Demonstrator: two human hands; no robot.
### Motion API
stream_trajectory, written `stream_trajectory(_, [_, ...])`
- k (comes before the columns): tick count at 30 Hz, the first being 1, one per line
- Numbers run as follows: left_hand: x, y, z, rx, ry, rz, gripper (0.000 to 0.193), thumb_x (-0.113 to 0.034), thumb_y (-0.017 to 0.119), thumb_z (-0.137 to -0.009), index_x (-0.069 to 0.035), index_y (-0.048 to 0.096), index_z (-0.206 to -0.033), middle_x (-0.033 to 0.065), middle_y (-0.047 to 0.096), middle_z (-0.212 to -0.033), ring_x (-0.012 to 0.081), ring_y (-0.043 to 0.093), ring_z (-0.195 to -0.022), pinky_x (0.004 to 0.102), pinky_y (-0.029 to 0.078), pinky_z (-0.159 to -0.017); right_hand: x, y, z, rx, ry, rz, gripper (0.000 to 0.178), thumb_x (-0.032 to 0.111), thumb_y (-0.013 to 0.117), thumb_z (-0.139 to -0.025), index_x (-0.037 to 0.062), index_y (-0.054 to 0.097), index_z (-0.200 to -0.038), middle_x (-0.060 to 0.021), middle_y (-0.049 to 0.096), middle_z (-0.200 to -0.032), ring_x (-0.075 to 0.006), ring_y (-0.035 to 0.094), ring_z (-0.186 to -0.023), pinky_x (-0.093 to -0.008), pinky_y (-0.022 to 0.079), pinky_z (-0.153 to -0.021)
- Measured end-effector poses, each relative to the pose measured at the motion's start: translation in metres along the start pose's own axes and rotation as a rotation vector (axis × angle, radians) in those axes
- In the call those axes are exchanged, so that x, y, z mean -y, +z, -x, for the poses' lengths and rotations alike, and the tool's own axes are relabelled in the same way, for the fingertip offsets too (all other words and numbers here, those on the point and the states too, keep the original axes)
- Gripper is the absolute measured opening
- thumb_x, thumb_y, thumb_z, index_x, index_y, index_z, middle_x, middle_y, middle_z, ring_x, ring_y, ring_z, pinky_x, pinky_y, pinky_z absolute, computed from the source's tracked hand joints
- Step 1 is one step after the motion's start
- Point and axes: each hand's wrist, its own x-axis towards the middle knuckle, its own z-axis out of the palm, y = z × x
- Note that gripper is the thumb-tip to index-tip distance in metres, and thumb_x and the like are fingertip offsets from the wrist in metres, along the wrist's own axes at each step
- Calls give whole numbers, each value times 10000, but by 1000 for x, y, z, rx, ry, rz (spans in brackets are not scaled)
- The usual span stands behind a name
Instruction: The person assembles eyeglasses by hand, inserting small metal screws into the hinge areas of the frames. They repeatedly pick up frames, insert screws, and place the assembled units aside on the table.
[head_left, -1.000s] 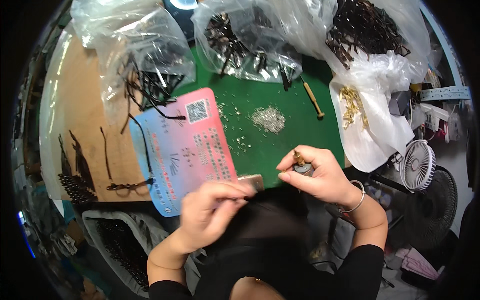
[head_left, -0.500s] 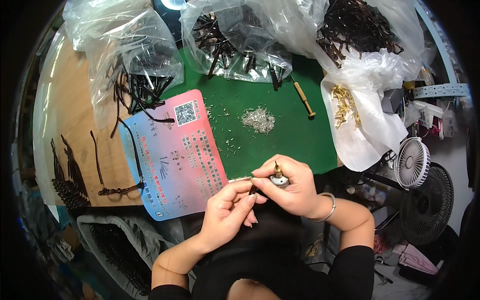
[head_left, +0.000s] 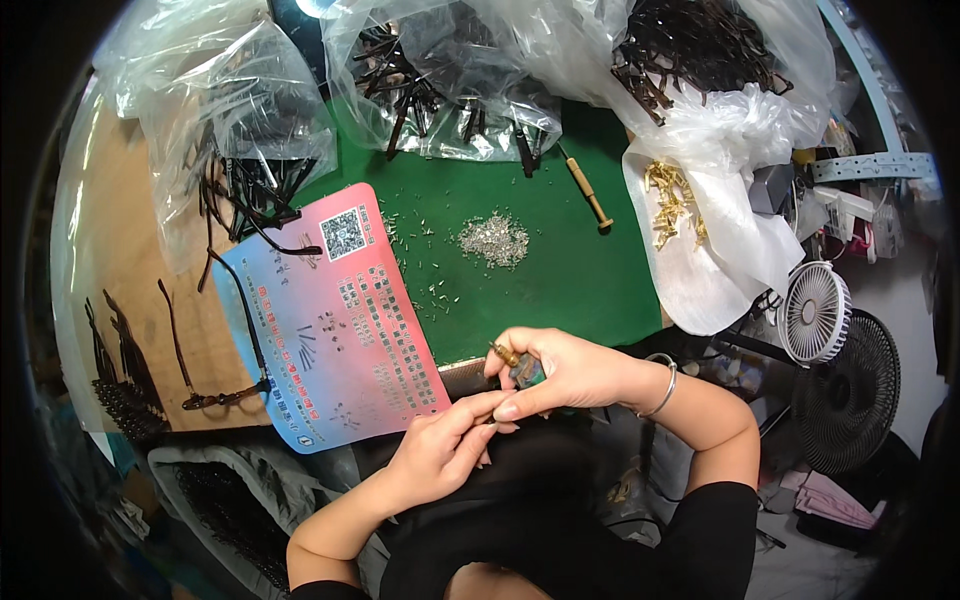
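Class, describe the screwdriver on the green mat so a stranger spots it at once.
Find the green mat, then its far right part, between the silver heap and the white sheet. There lies the screwdriver, thin shaft toward the far edge. Its long, straight handle sets it apart from the small gold pieces on the sheet.

Right fingers (head_left: 540, 345) around a brass-tipped tool (head_left: 517, 364), beside left fingers (head_left: 467, 412).

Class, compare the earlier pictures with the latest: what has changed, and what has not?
The left hand and right hand, apart a second ago, have come together, fingers touching. The right hand keeps hold of the brass-tipped tool, whose tip has swung left. The heap of silver pieces, the tan-handled screwdriver and the printed sheet lie as before.
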Motion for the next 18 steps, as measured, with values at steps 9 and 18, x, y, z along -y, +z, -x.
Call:
stream_trajectory(9, [5,-17,-10,-310,-67,-156,269,23,469,-902,5,518,-1165,97,680,-894,104,622,-591,234,518,-564,12,-4,30,-403,-129,848,359,95,533,-871,4,409,-1195,-202,452,-962,-362,592,-767,-417,513,-675])
stream_trajectory(18, [5,-12,-30,-373,-41,-221,241,1,493,-899,16,527,-1138,108,681,-867,91,599,-552,227,497,-514,-10,-1,13,-641,-316,1273,459,62,640,-728,55,539,-1176,-118,468,-887,-210,580,-611,-313,502,-512])
